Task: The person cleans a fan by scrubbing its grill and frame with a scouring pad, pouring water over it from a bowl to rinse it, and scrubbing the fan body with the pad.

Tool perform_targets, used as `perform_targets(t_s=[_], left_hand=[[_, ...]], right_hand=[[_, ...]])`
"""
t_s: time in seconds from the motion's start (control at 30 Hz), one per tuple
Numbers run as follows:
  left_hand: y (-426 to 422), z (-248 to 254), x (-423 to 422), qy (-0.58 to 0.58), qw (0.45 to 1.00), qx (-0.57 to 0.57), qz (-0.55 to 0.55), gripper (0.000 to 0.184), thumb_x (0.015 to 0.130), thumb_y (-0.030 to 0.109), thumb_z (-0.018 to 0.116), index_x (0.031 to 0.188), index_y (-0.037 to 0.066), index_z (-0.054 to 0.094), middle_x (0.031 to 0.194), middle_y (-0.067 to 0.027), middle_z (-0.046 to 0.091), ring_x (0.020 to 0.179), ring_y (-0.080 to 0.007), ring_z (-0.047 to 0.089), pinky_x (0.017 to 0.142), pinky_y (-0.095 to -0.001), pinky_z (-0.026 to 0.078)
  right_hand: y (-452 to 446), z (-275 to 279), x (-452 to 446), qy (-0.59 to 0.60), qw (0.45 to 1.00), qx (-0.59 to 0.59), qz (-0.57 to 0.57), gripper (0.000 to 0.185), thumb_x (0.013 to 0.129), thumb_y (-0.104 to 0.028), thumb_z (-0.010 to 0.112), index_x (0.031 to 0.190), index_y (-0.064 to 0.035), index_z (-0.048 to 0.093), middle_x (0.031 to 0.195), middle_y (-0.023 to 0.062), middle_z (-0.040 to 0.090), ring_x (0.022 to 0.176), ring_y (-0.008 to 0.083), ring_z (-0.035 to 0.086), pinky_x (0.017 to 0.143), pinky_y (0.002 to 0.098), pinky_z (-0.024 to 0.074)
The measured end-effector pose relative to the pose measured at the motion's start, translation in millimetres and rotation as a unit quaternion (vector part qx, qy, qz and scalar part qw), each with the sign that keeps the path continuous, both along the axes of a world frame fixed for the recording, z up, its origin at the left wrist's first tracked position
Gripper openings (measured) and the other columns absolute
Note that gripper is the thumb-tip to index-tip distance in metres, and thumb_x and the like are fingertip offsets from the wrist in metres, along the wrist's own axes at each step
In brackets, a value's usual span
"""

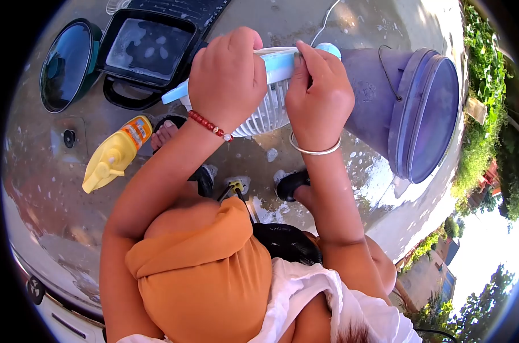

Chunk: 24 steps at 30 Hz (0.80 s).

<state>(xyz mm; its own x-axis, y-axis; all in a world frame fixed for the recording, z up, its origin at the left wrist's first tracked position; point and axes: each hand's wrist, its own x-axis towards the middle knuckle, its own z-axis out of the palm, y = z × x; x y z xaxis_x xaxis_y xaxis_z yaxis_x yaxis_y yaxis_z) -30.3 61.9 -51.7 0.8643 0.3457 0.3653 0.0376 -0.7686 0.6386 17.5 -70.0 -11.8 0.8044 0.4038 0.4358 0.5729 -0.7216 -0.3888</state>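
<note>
Light-blue and white plastic: slatted piece (273, 108), held off the ground (396, 20) in front of the body, between both hands. Left hand (228, 80), red beaded bracelet at the wrist, is closed over its blue edge; right hand (321, 91), with silver bangle, pinches the edge near the other end, thumb against fingers. Purple bucket (373, 97) stands toward the ground's right edge, short of the greenery (479, 68). Toward the left edge: yellow bottle (112, 157), wet black pan (131, 81), round dark-green vessel (92, 62).
</note>
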Motion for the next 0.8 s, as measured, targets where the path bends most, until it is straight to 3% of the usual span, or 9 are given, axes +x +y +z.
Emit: perform_targets(t_s=[0.1, 0.2, 0.23, 0.27, 0.33, 0.47, 0.5, 0.6, 0.8], left_hand=[[2, 0, 0, -0.014, 1.0, -0.005, -0.01, 0.015, 0.084, 0.01, 0.061, 0.099, 0.01, 0.059, 0.091, -0.006, 0.065, 0.086, -0.0283, 0.062, 0.075, -0.042, 0.046], [4, 8, -1, -0.008, 1.0, -0.003, -0.025, 0.015, 0.093, 0.01, 0.055, 0.105, 0.008, 0.062, 0.095, -0.0084, 0.068, 0.089, -0.0309, 0.065, 0.077, -0.042, 0.05], [4, 8, -2, 0.001, 0.999, 0.009, -0.032, 0.022, 0.093, 0.024, 0.063, 0.11, 0.009, 0.065, 0.099, -0.0074, 0.07, 0.092, -0.0296, 0.067, 0.077, -0.0399, 0.052], [1, 10, -3, 0.003, 0.999, 0.008, -0.031, 0.022, 0.093, 0.024, 0.063, 0.11, 0.009, 0.065, 0.099, -0.0074, 0.07, 0.092, -0.0296, 0.067, 0.077, -0.0399, 0.052], [-1, 20, -3, 0.065, 0.997, -0.001, -0.046, 0.035, 0.087, 0.037, 0.072, 0.109, 0.01, 0.068, 0.099, -0.0075, 0.072, 0.092, -0.0286, 0.068, 0.076, -0.0369, 0.055], [2, 23, 3, 0.127, 0.988, -0.068, -0.048, 0.041, 0.083, 0.045, 0.075, 0.104, 0.011, 0.074, 0.096, -0.0072, 0.074, 0.084, -0.0269, 0.071, 0.07, -0.0337, 0.056], [-1, 19, 3, 0.088, 0.994, -0.059, -0.034, 0.04, 0.084, 0.052, 0.068, 0.093, 0.014, 0.076, 0.082, -0.0067, 0.072, 0.075, -0.028, 0.07, 0.061, -0.0381, 0.055], [-1, 12, 1, 0.071, 0.995, -0.048, -0.05, 0.039, 0.084, 0.052, 0.069, 0.093, 0.015, 0.077, 0.081, -0.0078, 0.072, 0.073, -0.0285, 0.07, 0.06, -0.0384, 0.054], [3, 22, 0, 0.141, 0.986, -0.013, -0.091, 0.039, 0.08, 0.047, 0.076, 0.1, 0.014, 0.076, 0.087, -0.007, 0.074, 0.077, -0.0271, 0.071, 0.066, -0.0339, 0.055]], right_hand=[[13, 1, -10, -0.015, 0.995, 0.062, 0.072, 0.021, 0.079, 0.001, 0.068, 0.099, -0.0036, 0.072, 0.09, 0.0146, 0.069, 0.077, 0.0311, 0.067, 0.067, 0.0374, 0.0539], [-10, -11, 27, -0.027, 0.999, -0.007, 0.025, 0.016, 0.081, -0.002, 0.067, 0.097, -0.0041, 0.072, 0.088, 0.0135, 0.069, 0.076, 0.0308, 0.066, 0.066, 0.0392, 0.0531], [-19, -9, 40, 0.005, 0.999, -0.041, -0.012, 0.012, 0.085, -0.006, 0.066, 0.096, -0.0034, 0.072, 0.086, 0.0134, 0.069, 0.076, 0.0314, 0.066, 0.066, 0.0399, 0.0525], [-27, -8, 48, 0.007, 0.999, -0.042, -0.01, 0.012, 0.085, -0.006, 0.066, 0.096, -0.0034, 0.072, 0.086, 0.0134, 0.069, 0.076, 0.0314, 0.066, 0.066, 0.0399, 0.0525], [-32, -8, 62, 0.026, 0.996, 0.031, -0.075, 0.011, 0.089, -0.009, 0.065, 0.096, -0.0034, 0.072, 0.086, 0.0139, 0.069, 0.079, 0.0325, 0.066, 0.07, 0.0414, 0.0524], [-60, -41, 39, -0.085, 0.993, -0.077, 0.013, 0.029, 0.09, -0.019, 0.068, 0.117, -0.0078, 0.07, 0.111, 0.0199, 0.069, 0.089, 0.0371, 0.066, 0.086, 0.0431, 0.0515], [-67, -38, 27, -0.059, 0.992, -0.108, 0.008, 0.038, 0.09, -0.02, 0.068, 0.127, -0.0105, 0.067, 0.124, 0.0241, 0.065, 0.096, 0.0393, 0.067, 0.086, 0.0429, 0.0533], [-76, -42, 6, -0.015, 0.994, -0.1, -0.03, 0.038, 0.091, -0.02, 0.068, 0.128, -0.0125, 0.068, 0.126, 0.0254, 0.064, 0.1, 0.0384, 0.068, 0.081, 0.043, 0.0558], [-40, -42, 43, -0.006, 0.986, -0.14, -0.091, 0.031, 0.09, -0.024, 0.067, 0.119, -0.0149, 0.072, 0.111, 0.0222, 0.071, 0.085, 0.0378, 0.072, 0.07, 0.0417, 0.0577]])
